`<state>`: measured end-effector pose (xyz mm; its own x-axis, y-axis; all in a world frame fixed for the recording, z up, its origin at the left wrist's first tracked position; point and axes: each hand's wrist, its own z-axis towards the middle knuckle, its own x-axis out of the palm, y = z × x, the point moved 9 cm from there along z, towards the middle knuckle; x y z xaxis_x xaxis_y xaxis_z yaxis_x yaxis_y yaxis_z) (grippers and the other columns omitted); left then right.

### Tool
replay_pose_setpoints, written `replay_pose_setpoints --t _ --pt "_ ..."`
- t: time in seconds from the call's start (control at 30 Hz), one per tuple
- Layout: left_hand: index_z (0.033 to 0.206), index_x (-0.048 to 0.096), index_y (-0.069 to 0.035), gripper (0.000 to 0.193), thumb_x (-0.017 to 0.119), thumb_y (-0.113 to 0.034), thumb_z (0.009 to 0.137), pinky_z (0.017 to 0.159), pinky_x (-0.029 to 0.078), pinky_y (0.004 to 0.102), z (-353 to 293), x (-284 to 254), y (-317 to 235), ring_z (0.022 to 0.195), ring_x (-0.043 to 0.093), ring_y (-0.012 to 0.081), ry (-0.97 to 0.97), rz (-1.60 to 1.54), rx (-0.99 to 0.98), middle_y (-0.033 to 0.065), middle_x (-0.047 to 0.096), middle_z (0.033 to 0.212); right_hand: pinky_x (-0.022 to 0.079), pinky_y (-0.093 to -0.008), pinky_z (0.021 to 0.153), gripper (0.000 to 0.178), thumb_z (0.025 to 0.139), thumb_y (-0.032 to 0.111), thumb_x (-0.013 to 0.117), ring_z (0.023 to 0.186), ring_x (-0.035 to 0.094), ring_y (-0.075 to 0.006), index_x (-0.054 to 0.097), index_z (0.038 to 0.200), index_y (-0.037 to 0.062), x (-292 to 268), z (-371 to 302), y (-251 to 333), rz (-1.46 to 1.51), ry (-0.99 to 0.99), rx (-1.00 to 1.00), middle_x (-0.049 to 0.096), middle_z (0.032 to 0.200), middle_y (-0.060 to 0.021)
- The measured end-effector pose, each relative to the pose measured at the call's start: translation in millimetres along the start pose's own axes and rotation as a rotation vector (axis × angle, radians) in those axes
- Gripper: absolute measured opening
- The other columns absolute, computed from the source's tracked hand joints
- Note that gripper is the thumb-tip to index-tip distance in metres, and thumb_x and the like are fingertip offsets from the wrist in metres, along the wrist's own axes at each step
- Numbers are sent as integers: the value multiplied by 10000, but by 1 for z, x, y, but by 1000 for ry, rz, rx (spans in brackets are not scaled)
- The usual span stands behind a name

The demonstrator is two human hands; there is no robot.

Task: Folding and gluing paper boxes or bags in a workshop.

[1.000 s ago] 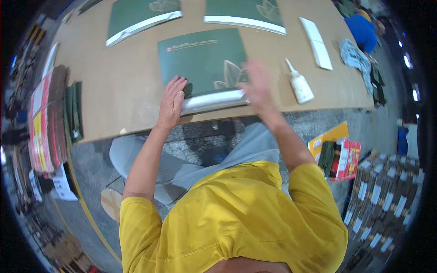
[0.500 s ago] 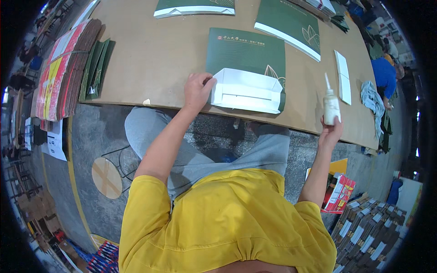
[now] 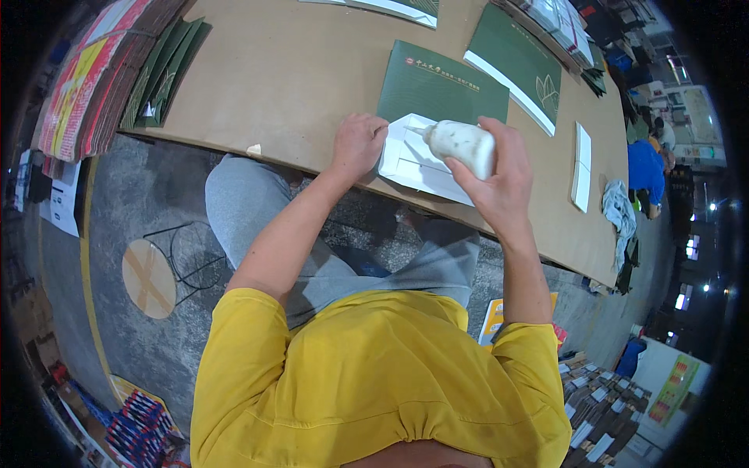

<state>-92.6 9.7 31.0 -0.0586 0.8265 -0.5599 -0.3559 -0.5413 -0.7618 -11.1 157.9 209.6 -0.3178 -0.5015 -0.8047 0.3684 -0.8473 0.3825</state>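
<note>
A green paper bag (image 3: 445,82) lies flat near the table's front edge, its white bottom panel (image 3: 412,160) folded open toward me. The fingers of my left hand (image 3: 359,144) are curled, pinching the left edge of that white panel. My right hand (image 3: 503,175) is wrapped round a squeeze bottle (image 3: 462,148) of whitish stuff, probably glue. Tipped nearly on its side, the bottle points its thin nozzle left, over the panel's upper left part. Whether the tip touches the paper I cannot tell. Bottle and right hand hide the panel's right part.
More green bags (image 3: 521,66) lie farther back on the brown table (image 3: 273,86). A white folded strip (image 3: 581,168) and a grey-blue cloth (image 3: 616,214) are at the right. A bundled stack (image 3: 90,86) and folded green bags (image 3: 164,74) stand left. A stool (image 3: 148,278) is on the floor.
My right hand has brought the bottle left from beside the bag to above its white panel, tipping it from upright to nearly level. My left hand stays at the panel's left edge. The view has shifted.
</note>
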Motion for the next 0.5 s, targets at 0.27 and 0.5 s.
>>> replay_pose_setpoints --t 0.27,0.5 --pt "853 665 -70 131 596 -167 799 772 441 392 -1 2 -1 860 553 287 17 41 -27 94 629 834 456 -389 719 480 633 177 753 870 526 -292 534 1044 60 28 12 7 -84 64 -82 524 914 -113" --pt "841 655 -68 113 595 -154 799 758 437 397 -1 1 -5 847 557 289 12 55 3 93 628 828 466 -384 657 443 636 174 751 830 537 -280 546 1019 87 38 14 6 -111 49 -80 513 883 -98"
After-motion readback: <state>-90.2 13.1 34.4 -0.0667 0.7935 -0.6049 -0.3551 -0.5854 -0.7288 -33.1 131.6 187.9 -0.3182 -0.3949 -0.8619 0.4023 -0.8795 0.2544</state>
